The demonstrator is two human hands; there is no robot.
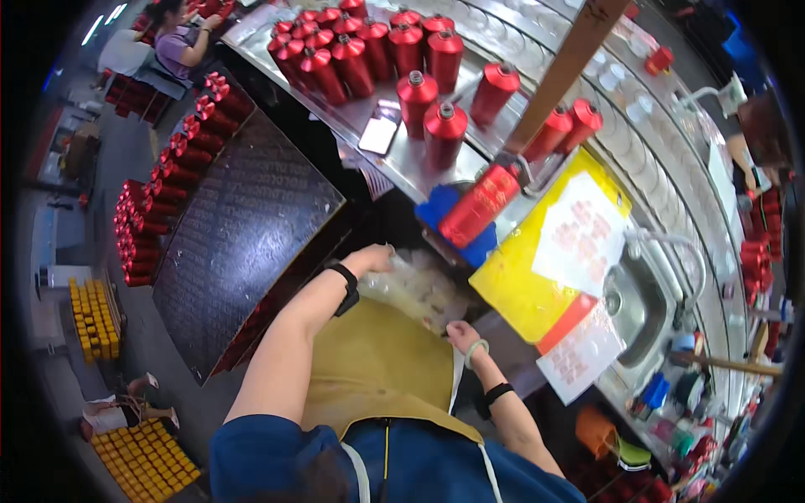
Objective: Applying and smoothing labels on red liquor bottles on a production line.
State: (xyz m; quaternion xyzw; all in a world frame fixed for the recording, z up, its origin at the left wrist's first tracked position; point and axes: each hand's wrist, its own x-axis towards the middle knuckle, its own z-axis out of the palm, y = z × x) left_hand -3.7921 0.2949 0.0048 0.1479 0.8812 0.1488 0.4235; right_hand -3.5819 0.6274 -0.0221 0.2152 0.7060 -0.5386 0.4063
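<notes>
A clear, crumpled plastic bag is stretched in front of my tan apron. My left hand is closed on its upper left side, the fingertips partly lost in the plastic. At its lower right edge my right hand pinches the plastic with curled fingers. Whatever the bag contains is too blurred to name. Beyond it, a red metal bottle lies tilted on a blue support at the bench edge, apart from both hands.
Many red bottles stand on the metal bench, near a phone. Printed sheets cover a yellow board beside a sink. A wooden post rises there. Left is a dark table with rows of bottles.
</notes>
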